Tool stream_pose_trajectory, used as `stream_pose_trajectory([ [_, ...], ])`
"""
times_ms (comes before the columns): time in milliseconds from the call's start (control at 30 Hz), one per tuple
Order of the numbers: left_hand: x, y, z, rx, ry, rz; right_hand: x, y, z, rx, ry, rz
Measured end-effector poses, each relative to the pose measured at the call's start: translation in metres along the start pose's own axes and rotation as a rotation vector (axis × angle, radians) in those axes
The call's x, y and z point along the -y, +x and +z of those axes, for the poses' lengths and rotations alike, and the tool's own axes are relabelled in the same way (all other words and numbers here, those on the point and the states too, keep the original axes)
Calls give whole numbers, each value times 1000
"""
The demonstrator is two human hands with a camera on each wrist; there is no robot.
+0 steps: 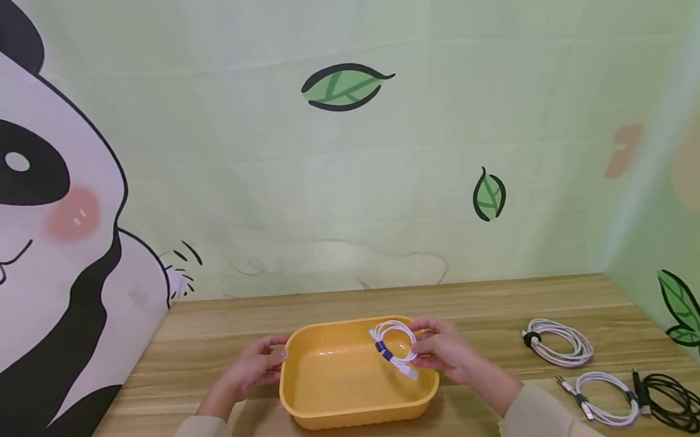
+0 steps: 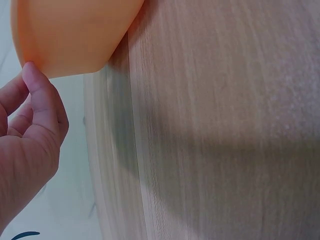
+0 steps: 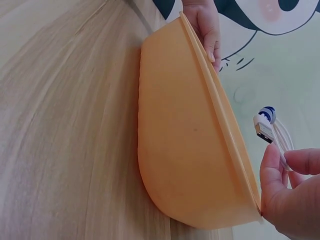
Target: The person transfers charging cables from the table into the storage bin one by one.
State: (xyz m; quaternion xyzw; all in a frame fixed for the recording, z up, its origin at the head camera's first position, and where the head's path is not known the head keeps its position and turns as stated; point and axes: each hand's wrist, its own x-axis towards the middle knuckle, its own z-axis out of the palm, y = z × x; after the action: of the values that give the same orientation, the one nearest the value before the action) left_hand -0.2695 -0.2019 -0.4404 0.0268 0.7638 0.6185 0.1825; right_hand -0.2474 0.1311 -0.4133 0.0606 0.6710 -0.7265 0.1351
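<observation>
A yellow plastic bin [image 1: 340, 421] is between the two hands on the wooden table. My left hand [image 1: 253, 367] holds its left rim; the thumb rests at the edge, seen also in the left wrist view on the bin wall [image 2: 75, 35]. Thumb and fingers of my right hand [image 1: 447, 350] pinch a coiled white USB cable [image 1: 404, 362] above the bin's right part. A dark blue tie [image 1: 383, 349] binds the coil. In the right wrist view, the USB plug [image 3: 264, 131] points toward the bin and the right hand [image 3: 295, 200] is close beside the rim.
On the right lie a thick white coiled cable [image 1: 570, 359] with a black tie, a thinner white coiled cable [image 1: 629, 419] and a black coiled cable [image 1: 699, 417]. Behind the wooden table [image 1: 211, 323] hangs a green printed backdrop [image 1: 248, 151] with a panda.
</observation>
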Motion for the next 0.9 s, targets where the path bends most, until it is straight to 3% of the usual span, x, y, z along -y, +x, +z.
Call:
stream_pose_trajectory([
  [900, 1, 1, 1, -19, -14, -8, -15, 6, 31, 2, 37, -21],
])
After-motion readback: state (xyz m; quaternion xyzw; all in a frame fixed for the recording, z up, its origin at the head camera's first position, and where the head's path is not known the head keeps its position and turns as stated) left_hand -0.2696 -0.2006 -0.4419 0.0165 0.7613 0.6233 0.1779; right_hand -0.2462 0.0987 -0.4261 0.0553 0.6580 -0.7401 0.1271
